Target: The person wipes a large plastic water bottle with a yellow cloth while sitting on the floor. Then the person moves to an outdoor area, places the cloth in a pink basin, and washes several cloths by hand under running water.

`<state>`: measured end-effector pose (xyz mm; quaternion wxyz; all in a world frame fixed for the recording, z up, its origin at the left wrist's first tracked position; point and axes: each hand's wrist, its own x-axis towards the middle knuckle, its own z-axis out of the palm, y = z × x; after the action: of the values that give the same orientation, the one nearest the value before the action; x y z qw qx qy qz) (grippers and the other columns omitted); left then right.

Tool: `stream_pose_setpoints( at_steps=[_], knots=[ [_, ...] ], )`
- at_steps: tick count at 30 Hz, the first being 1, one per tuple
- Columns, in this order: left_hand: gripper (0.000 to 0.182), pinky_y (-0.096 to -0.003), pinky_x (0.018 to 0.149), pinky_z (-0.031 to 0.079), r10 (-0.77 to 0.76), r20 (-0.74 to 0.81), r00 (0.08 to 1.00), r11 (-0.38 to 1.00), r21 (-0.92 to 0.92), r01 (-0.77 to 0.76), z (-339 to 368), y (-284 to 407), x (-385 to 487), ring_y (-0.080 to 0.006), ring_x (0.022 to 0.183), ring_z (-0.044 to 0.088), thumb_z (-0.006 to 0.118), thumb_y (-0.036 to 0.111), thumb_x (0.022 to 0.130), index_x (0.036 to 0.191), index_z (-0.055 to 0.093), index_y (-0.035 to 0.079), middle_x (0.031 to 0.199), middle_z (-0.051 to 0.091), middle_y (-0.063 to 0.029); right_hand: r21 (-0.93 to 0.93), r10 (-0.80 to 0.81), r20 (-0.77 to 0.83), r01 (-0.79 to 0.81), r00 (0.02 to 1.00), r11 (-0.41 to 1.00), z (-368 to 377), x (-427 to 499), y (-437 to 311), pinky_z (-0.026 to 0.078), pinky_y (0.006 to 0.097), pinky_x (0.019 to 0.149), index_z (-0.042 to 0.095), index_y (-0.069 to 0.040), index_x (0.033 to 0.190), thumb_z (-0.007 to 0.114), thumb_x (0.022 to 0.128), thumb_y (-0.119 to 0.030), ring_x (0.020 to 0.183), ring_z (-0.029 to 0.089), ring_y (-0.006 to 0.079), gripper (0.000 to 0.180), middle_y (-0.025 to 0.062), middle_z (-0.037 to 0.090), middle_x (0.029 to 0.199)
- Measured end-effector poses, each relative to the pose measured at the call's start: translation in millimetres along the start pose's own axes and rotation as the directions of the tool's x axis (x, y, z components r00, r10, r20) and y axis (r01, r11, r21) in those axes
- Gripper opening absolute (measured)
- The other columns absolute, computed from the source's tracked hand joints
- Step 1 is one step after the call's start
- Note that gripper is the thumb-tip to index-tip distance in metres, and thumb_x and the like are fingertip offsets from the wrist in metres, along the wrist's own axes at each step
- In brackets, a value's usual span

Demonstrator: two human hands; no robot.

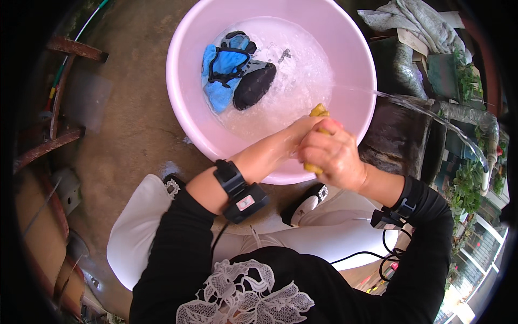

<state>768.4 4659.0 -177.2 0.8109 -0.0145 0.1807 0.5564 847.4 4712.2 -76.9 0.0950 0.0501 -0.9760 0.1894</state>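
Observation:
A yellow cloth [319, 110] is squeezed between my two hands at the near right side of a pink plastic basin [190, 117]. My left hand [304, 130] grips it, partly hidden behind my right hand [332, 152], which is closed around it in a fist. Bits of yellow show above and below the fingers. In the basin's cloudy, bubbly water lie a blue fabric item [230, 60] with black trim and a dark oval piece [255, 86], possibly a slipper sole. A whitish item [279, 54] with a grey print lies beside them.
A stream of water [437, 115] arcs into the basin from a white pipe [485, 178] at the right. Stone blocks [388, 141] and potted plants [465, 186] stand there. A reddish wooden frame [60, 91] is at the left on the wet floor [129, 101]. Cables [360, 256] hang from my wrist devices.

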Motion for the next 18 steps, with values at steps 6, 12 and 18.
stream_pose_setpoints(
  at_steps=[6, 12, 18],
  knots=[
    [0.021, -0.0363, 0.065, 0.047, -0.353, -0.175, 0.919, 0.893, 0.229, 0.387, -6, 19, -19, -0.0194, 0.073, 0.058, 0.063, 0.029, 0.089, 0.084, 0.065, 0.009, 0.08, 0.063, -0.0081, 0.166, -0.13, -0.006, 0.129, 0.991, 0.978, 24, 7, -19, 0.051, 0.0327, 0.059, 0.057, -0.014, 0.066, 0.063, 0.053, -0.019, 0.077, 0.054, 0.02, 0.015, -0.0009, 0.051, 0.073],
    [0.031, -0.0364, 0.077, 0.05, -0.339, -0.421, 0.841, 0.658, 0.533, 0.532, -15, 21, -23, -0.0187, 0.086, 0.063, 0.069, 0.031, 0.085, 0.098, 0.07, 0.004, 0.096, 0.068, -0.01, 0.267, -0.262, -0.007, 0.255, 0.965, 0.93, 49, 14, -18, 0.052, 0.0317, 0.061, 0.055, -0.013, 0.065, 0.06, 0.056, -0.019, 0.075, 0.055, 0.0195, 0.012, -0.0001, 0.051, 0.073],
    [0.021, -0.0319, 0.077, 0.054, 0.227, -0.404, 0.886, 0.932, 0.353, -0.078, -55, 104, -27, -0.0181, 0.089, 0.065, 0.068, 0.023, 0.086, 0.097, 0.068, 0.005, 0.098, 0.067, -0.0096, 0.094, -0.078, -0.121, 0.09, 0.99, 0.992, 59, 37, 54, 0.05, 0.0454, 0.093, 0.062, -0.012, 0.115, 0.073, 0.07, -0.017, 0.114, 0.053, 0.0332, 0.047, 0.0104, 0.056, 0.116]
  ],
)
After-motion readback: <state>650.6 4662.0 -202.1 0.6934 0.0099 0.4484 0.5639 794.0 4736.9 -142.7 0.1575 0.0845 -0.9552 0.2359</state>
